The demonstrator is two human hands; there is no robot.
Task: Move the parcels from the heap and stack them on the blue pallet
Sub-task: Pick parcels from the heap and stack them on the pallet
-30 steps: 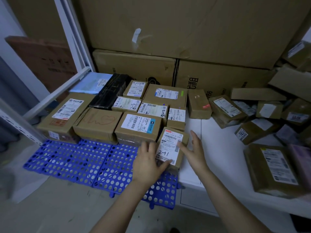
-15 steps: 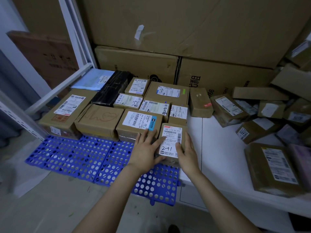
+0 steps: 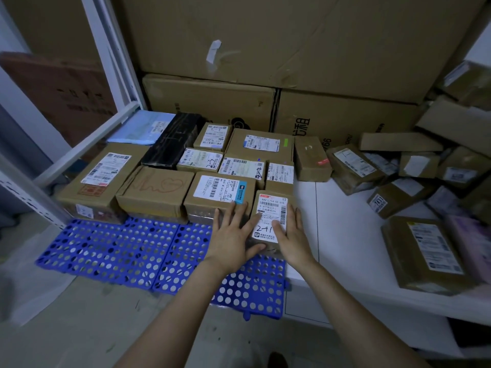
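Note:
A small brown parcel (image 3: 273,208) with a white label marked 241 stands on the blue pallet (image 3: 111,251), at the right end of the front row of stacked parcels. My left hand (image 3: 233,237) lies flat against its left side, thumb along its front edge. My right hand (image 3: 289,240) presses its right side with straight fingers. Several labelled cardboard parcels fill the pallet behind it, among them a box with a blue-edged label (image 3: 220,192) and a black-wrapped one (image 3: 172,144). The heap of parcels (image 3: 398,192) lies on a white platform (image 3: 340,235) to the right.
Large cardboard cartons (image 3: 265,49) wall off the back. A white metal frame (image 3: 87,144) and shelf post (image 3: 29,197) run along the left. The pallet's front strip is bare perforated plastic. A big brown parcel (image 3: 425,253) lies near the platform's front edge.
Both hands have closed in on the 241 parcel and slid it back against the row; it went from tilted and held loosely to standing tight against the neighbouring boxes.

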